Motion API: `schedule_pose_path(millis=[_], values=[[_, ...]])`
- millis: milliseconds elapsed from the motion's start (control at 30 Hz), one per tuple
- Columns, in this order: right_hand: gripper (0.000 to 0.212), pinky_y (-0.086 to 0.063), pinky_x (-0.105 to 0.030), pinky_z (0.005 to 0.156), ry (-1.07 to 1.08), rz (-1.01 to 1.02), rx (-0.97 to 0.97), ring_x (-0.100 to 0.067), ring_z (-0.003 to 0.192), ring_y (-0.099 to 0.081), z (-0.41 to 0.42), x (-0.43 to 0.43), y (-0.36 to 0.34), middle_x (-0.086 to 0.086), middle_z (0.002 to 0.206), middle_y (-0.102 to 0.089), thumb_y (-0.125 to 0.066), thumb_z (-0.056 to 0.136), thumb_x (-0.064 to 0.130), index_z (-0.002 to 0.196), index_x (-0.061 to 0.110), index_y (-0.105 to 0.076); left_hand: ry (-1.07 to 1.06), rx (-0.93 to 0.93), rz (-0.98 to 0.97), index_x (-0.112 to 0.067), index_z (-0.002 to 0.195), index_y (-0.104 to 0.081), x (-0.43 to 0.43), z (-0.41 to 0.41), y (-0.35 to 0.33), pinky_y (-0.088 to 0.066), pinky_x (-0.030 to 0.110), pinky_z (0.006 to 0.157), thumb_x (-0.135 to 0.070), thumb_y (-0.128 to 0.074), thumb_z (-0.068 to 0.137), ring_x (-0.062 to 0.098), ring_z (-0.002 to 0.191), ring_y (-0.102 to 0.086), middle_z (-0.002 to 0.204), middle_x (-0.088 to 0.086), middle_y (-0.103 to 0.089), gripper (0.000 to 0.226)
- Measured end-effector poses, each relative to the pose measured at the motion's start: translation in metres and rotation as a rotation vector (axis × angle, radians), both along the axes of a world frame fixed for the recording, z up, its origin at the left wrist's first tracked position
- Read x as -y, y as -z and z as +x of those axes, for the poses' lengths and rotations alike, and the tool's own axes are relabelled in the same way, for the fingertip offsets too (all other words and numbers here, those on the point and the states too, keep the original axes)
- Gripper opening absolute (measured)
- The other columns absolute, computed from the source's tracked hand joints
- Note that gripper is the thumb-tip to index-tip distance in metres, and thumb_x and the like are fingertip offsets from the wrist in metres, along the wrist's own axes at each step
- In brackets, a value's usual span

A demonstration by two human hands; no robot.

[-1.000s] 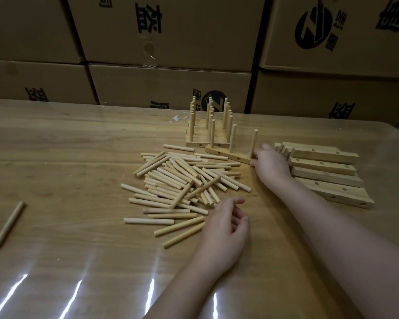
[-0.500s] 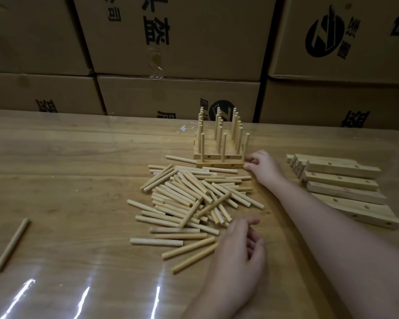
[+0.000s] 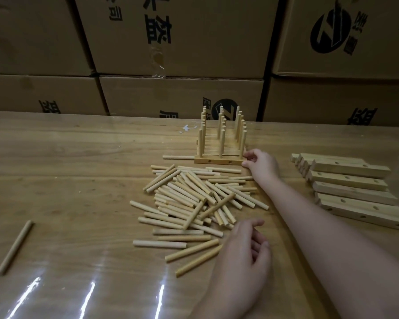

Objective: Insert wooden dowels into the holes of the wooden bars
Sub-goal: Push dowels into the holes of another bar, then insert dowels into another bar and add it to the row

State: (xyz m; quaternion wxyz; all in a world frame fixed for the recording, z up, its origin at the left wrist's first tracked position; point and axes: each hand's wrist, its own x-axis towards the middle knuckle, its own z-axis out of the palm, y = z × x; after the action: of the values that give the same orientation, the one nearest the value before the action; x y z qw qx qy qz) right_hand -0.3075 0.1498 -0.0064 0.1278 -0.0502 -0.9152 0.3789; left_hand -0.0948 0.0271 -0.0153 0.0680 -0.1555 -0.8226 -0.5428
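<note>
A loose pile of wooden dowels (image 3: 194, 199) lies in the middle of the table. Behind it stands a row of finished bars (image 3: 219, 148) with upright dowels. The nearest bar (image 3: 217, 161) holds three dowels, and my right hand (image 3: 262, 165) grips its right end with the fingertips. My left hand (image 3: 242, 256) rests palm down at the near edge of the pile, fingers loosely curled, holding nothing. Several bare bars with holes (image 3: 350, 187) lie side by side at the right.
A single dowel (image 3: 15, 247) lies apart at the near left. Stacked cardboard boxes (image 3: 182, 54) wall off the far edge of the table. A small white scrap (image 3: 187, 128) lies left of the finished bars. The tabletop (image 3: 67, 169) is glossy wood.
My right hand has slid the three-dowel bar back and squared it against the row of finished bars. My left hand has stayed at the pile's near edge.
</note>
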Motion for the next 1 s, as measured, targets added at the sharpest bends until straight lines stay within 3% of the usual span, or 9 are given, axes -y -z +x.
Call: schedule_pose_path(millis=[233,367,433,567,733,867,1000], values=[[0.026,-0.042,-0.024,0.073,0.013,-0.015,-0.006,-0.015,0.093,-0.057,0.000,-0.003,0.002,0.000,0.112,-0.060,-0.064,0.085,0.017,0.111,0.021,-0.064,-0.002,0.000,-0.006,-0.031,0.117,-0.050,0.001,0.001,-0.003,-0.044,0.013,0.077,-0.016,-0.053,0.091,-0.004,0.079,-0.051,0.095,-0.011,-0.055,0.030],[0.015,-0.032,-0.018,0.055,0.045,0.011,-0.038,-0.010,0.078,-0.051,-0.001,-0.003,0.003,0.003,0.099,-0.053,-0.067,0.083,0.021,0.096,0.026,-0.062,-0.004,-0.010,-0.015,-0.029,0.117,-0.050,0.001,0.001,-0.005,-0.042,0.013,0.079,-0.015,-0.053,0.091,-0.001,0.082,-0.051,0.095,-0.010,-0.056,0.030],[0.013,-0.031,-0.019,0.054,0.026,0.017,-0.032,-0.010,0.076,-0.051,-0.001,-0.003,0.003,0.004,0.094,-0.054,-0.066,0.083,0.020,0.093,0.025,-0.061,-0.007,-0.013,-0.022,-0.030,0.117,-0.050,0.001,0.001,-0.005,-0.042,0.013,0.079,-0.015,-0.053,0.091,0.000,0.083,-0.052,0.094,-0.010,-0.056,0.030],[0.014,-0.032,-0.020,0.055,0.020,0.025,-0.039,-0.009,0.076,-0.051,0.001,-0.003,0.004,0.005,0.092,-0.055,-0.065,0.084,0.019,0.096,0.024,-0.061,-0.004,-0.015,-0.017,-0.031,0.115,-0.050,0.002,0.001,-0.005,-0.040,0.009,0.076,-0.015,-0.053,0.092,0.000,0.084,-0.051,0.094,-0.011,-0.056,0.029],[0.021,-0.041,-0.024,0.071,0.021,0.006,-0.009,-0.013,0.089,-0.055,0.007,-0.003,0.002,0.003,0.103,-0.058,-0.057,0.088,0.019,0.108,0.021,-0.062,0.000,-0.029,-0.022,-0.024,0.111,-0.058,0.002,0.000,-0.005,-0.040,0.009,0.074,-0.013,-0.054,0.091,-0.002,0.082,-0.051,0.093,-0.011,-0.054,0.023],[0.024,-0.042,-0.022,0.076,-0.057,-0.132,0.052,-0.011,0.093,-0.054,0.019,-0.010,-0.004,0.002,0.108,-0.058,-0.055,0.091,0.020,0.114,0.020,-0.059,-0.002,-0.042,-0.016,-0.019,0.107,-0.060,0.002,0.000,-0.007,-0.038,0.007,0.070,-0.009,-0.055,0.090,-0.004,0.078,-0.050,0.091,-0.008,-0.054,0.020],[0.016,-0.044,-0.019,0.074,-0.125,-0.216,0.015,-0.007,0.091,-0.056,0.047,-0.018,-0.002,0.007,0.103,-0.063,-0.053,0.091,0.016,0.101,0.025,-0.063,-0.012,-0.052,-0.029,-0.017,0.106,-0.062,0.002,0.001,-0.008,-0.037,0.005,0.069,-0.009,-0.055,0.091,-0.007,0.078,-0.049,0.090,-0.011,-0.052,0.018]])
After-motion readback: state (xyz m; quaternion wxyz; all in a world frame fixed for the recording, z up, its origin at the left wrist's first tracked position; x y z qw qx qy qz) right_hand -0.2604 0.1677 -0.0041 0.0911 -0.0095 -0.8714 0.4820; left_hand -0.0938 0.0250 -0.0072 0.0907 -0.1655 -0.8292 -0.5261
